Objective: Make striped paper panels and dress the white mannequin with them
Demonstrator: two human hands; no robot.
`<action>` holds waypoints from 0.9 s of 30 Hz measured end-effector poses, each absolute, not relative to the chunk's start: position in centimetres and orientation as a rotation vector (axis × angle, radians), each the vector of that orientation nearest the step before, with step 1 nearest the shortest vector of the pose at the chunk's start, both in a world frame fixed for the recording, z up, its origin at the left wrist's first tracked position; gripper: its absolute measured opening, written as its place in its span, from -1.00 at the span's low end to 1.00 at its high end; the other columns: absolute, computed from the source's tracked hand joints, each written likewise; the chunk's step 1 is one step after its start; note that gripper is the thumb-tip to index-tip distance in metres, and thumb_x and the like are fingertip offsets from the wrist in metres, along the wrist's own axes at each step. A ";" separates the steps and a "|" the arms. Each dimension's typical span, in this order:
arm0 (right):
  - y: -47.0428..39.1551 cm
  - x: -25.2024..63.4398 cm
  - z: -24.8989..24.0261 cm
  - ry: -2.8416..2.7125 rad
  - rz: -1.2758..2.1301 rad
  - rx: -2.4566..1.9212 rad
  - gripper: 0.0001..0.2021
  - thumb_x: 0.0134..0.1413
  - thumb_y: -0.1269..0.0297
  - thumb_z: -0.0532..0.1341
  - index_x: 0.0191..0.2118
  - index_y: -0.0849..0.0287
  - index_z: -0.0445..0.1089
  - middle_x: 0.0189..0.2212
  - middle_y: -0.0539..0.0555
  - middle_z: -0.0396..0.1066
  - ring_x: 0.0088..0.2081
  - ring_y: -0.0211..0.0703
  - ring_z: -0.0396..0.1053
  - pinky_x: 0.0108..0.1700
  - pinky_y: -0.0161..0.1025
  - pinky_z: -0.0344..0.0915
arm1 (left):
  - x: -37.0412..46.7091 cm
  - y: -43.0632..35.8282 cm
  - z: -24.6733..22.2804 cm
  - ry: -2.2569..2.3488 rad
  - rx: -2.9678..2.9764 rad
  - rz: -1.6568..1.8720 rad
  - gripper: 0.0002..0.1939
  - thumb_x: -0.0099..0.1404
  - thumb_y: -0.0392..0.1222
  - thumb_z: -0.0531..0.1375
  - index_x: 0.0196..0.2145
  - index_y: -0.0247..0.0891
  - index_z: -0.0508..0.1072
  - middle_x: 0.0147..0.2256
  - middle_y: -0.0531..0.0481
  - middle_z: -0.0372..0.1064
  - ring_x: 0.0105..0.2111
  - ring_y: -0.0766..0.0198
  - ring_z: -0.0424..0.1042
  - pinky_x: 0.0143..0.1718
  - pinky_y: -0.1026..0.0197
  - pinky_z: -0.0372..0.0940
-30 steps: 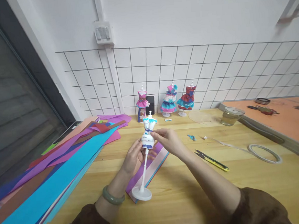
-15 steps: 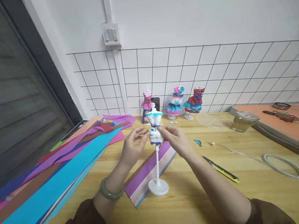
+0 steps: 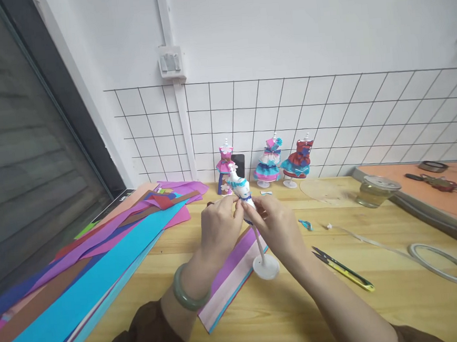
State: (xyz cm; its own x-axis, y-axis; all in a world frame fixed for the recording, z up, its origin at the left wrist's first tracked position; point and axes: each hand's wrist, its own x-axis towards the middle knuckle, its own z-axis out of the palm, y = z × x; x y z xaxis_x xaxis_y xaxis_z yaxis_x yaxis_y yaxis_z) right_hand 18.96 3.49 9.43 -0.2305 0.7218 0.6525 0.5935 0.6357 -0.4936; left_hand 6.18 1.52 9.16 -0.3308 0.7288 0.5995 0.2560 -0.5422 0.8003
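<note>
Left hand has closed in to the waist of the white dress form, fingertips bunched, exact grip unclear, right hand pinching that waist, form now tilted between both, striped strips beneath, yellow-handled snips rightward of the right hand.

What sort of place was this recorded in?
Probably a craft workspace: a wooden table holds a pile of coloured strips, thread snips and three miniature mannequins in layered dresses, with a white mannequin being handled in front.
</note>
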 end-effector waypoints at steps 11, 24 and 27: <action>3.8 19.4 10.6 -1.737 0.837 -0.894 -0.71 0.02 0.10 0.15 -0.39 0.26 0.42 -0.54 0.02 0.38 -0.50 -0.27 0.26 -0.45 -0.33 0.19 | 5.8 1.6 10.1 1.335 1.583 1.830 -0.91 0.08 -0.28 0.16 -0.53 -0.26 0.46 -0.51 0.02 0.41 -0.44 0.26 0.37 -0.36 0.26 0.22; 3.9 19.7 10.5 -1.727 0.743 -0.932 -0.71 0.01 0.08 0.15 -0.40 0.24 0.44 -0.56 0.02 0.39 -0.50 -0.23 0.30 -0.45 -0.31 0.20 | 5.8 2.1 10.2 1.133 1.490 1.633 -0.79 0.13 -0.15 0.15 -0.32 -0.35 0.41 -0.33 -0.10 0.44 -0.31 0.23 0.43 -0.28 0.22 0.33; 3.5 19.4 10.5 -1.733 0.665 -0.933 -0.74 0.01 0.11 0.16 -0.38 0.23 0.43 -0.53 0.04 0.42 -0.48 -0.22 0.32 -0.42 -0.31 0.23 | 6.1 1.9 9.8 1.282 1.605 1.691 -0.82 0.18 -0.15 0.12 -0.34 -0.31 0.41 -0.37 -0.06 0.44 -0.34 0.27 0.44 -0.32 0.26 0.33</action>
